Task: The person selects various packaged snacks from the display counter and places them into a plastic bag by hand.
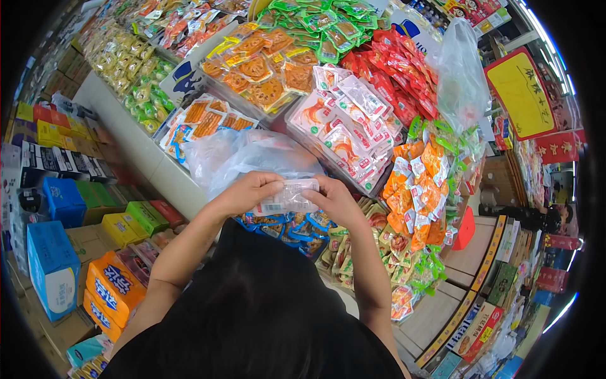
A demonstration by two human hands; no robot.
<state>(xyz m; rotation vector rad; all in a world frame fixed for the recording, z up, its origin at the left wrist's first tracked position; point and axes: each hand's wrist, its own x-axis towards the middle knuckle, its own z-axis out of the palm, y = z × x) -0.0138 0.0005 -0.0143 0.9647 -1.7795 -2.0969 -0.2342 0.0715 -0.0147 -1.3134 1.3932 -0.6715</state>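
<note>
A small pale snack packet (289,198) is stretched between my two hands, with a barcode and fine print on the side facing me. My left hand (247,192) pinches its left end, thumb on top. At the other end, the fingers of my right hand (339,198) are closed on the packet. Just beyond lies a translucent plastic bag (230,158) over the snack bins; its contents are too blurred to name. White and red snack packets (350,126) fill a clear bin past my right hand. Below the held packet are blue snack packets (284,228).
Orange packets (416,189) are heaped on the right, red packets (398,66) and green packets (328,25) farther back. A roll of clear bags (464,69) hangs near a yellow sign (522,91). Boxes (53,268) and orange packs (113,290) stand on the left.
</note>
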